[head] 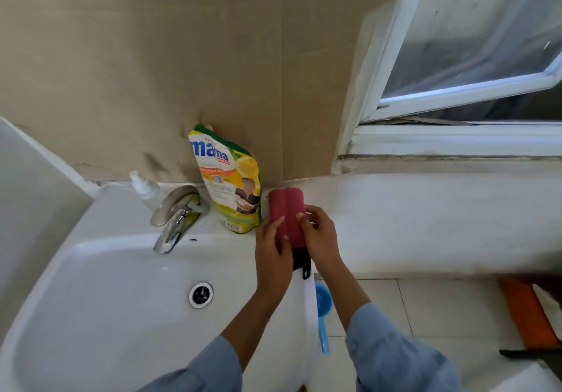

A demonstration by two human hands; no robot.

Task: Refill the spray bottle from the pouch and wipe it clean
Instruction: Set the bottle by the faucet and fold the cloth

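A person's left hand [271, 247] and right hand [317, 233] are both gripping a folded red cloth [286, 212] at the sink [100, 258] rim, just beside the upright refill pouch [229, 183]. The spray bottle [145, 187] is standing well apart, behind the tap [175, 218]. An elbow nudge risks toppling the pouch into the basin.
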